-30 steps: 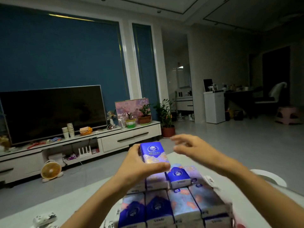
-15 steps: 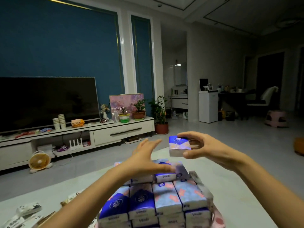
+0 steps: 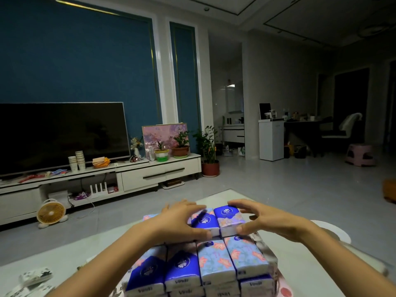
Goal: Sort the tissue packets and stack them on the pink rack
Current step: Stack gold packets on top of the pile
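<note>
Worktop: pale, it carries the stack below both hands.
Right hand: fingers curled, thumb opposite, pinching the top packet.
Left hand: fingers straight, pressing on the neighbour packet.
Advice: slide the top packet flush to the neighbour packet, then release gently.
Pink rack: almost hidden under the stack; only one edge shows.

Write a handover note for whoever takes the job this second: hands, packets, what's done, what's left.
Left hand: open, lying on the top row, thumb at the near end of the left top packet.
Right hand: pinches the right top packet end to end, set beside the left one.
Done: blue packets stacked in rows on the pink rack.
Left: release, square up the top row, then sort the black-and-white packets lying loose on the table.
</note>
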